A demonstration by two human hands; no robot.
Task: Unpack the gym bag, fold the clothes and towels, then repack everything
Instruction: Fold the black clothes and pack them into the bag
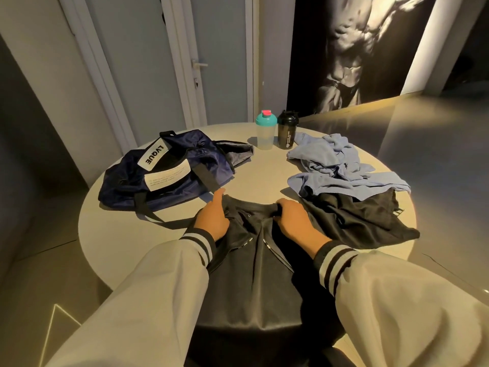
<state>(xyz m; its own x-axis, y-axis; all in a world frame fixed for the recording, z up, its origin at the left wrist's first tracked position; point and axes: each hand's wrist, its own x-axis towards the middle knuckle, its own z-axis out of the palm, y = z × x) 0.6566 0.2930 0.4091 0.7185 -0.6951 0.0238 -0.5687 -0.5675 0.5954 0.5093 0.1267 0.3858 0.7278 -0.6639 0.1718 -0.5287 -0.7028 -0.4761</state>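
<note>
Fingers (282,207) grip black garment (251,260) on round table (119,234) by door (222,49).

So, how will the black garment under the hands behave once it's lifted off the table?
Probably floppy: the black garment lies creased and appears to hang over the near edge of the round table. Its sheen suggests slick fabric that may slide when folded or stacked. It looks thin, so likely light.

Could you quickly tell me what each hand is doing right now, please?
Left hand: holds the black garment at its waistband.
Right hand: holds the same waistband, fingers curled over its edge.
</note>
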